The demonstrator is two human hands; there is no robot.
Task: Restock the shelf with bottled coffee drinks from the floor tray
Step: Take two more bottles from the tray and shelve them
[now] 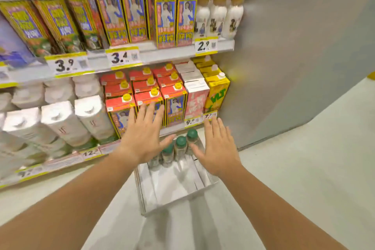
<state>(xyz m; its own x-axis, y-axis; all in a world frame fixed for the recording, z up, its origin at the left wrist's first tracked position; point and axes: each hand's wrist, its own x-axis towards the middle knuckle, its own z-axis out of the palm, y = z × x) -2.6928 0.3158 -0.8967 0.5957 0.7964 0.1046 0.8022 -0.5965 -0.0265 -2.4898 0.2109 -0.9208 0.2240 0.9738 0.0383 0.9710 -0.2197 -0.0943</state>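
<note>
A white cardboard floor tray [162, 195] lies on the floor in front of the shelf. At its far end stand three green-capped coffee bottles [180, 146] in a row. My left hand [144, 134] hovers open with spread fingers above and to the left of the bottles. My right hand [218, 148] is open too, just to their right. Neither hand touches a bottle. The near part of the tray holds only white dividers. White bottles with tan caps [218, 14] stand on the upper shelf at the right.
The shelf's lower level [142, 142] carries red cartons [146, 95], white cartons [60, 122] and a yellow carton [216, 95]. The upper level holds tall colourful cartons [164, 18] above price tags. A grey wall panel [294, 46] closes the right side. Pale floor [294, 168] spreads around the tray.
</note>
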